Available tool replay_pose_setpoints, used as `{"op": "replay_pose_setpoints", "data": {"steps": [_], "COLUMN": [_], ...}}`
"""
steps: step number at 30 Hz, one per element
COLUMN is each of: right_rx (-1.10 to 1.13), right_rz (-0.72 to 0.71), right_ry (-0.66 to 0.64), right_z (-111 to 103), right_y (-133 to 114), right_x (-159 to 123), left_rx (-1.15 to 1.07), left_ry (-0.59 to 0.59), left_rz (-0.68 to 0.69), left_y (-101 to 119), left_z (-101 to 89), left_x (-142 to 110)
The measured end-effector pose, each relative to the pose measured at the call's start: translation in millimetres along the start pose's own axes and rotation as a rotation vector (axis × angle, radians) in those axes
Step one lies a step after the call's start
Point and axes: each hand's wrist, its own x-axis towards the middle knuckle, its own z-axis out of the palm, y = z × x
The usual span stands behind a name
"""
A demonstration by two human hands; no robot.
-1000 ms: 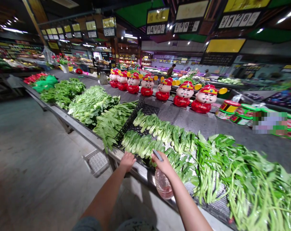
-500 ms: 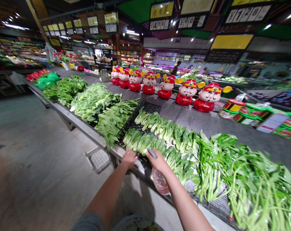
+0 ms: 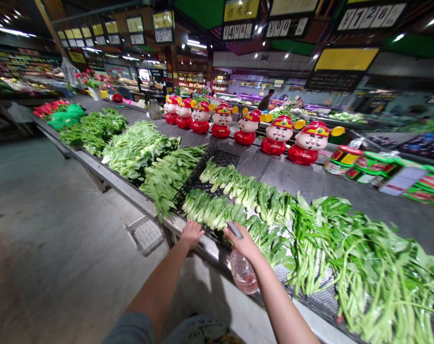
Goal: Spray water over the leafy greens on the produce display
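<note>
My right hand is wrapped round the neck of a clear spray bottle. Its grey spray head points up and left over the front of the stand, and pinkish liquid shows inside. At the metal front edge of the vegetable stand, my left hand rests with its fingers curled on the rim. Just beyond both hands lie two rows of small bok choy, on a mesh surface and partly in a black crate. My fingers hide the bottle's trigger.
Leafy greens lie left of the crate, and long-stemmed greens to the right. Several red figurine jars line the back, beside green-lidded tubs. Below the stand sits a pale crate. Price signs hang overhead.
My right hand and the spray bottle have shifted slightly right and down. My left hand stays at the rim. The view has moved a little.
</note>
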Motion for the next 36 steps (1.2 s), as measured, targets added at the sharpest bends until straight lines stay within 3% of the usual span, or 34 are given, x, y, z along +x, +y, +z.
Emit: {"op": "replay_pose_setpoints", "data": {"steps": [9, 20, 27, 36], "right_rx": [-0.026, 0.090, 0.085, -0.001], "right_rz": [0.110, 0.099, 0.022, 0.121], "right_ry": [-0.033, -0.026, 0.069, 0.071], "right_z": [5, -17, -11, -9], "right_y": [23, 18, 23, 45], "right_x": [-15, -29, -28, -38], "left_rx": [-0.026, -0.001, -0.034, -0.075], "left_ry": [0.015, -0.014, -0.012, -0.061], "left_rz": [-0.023, -0.029, -0.017, 0.010], "left_y": [-1, 2, 24, 41], "left_z": [3.3, -4.4, -8.7, 0.3], "left_x": [1, 5, 5, 0]}}
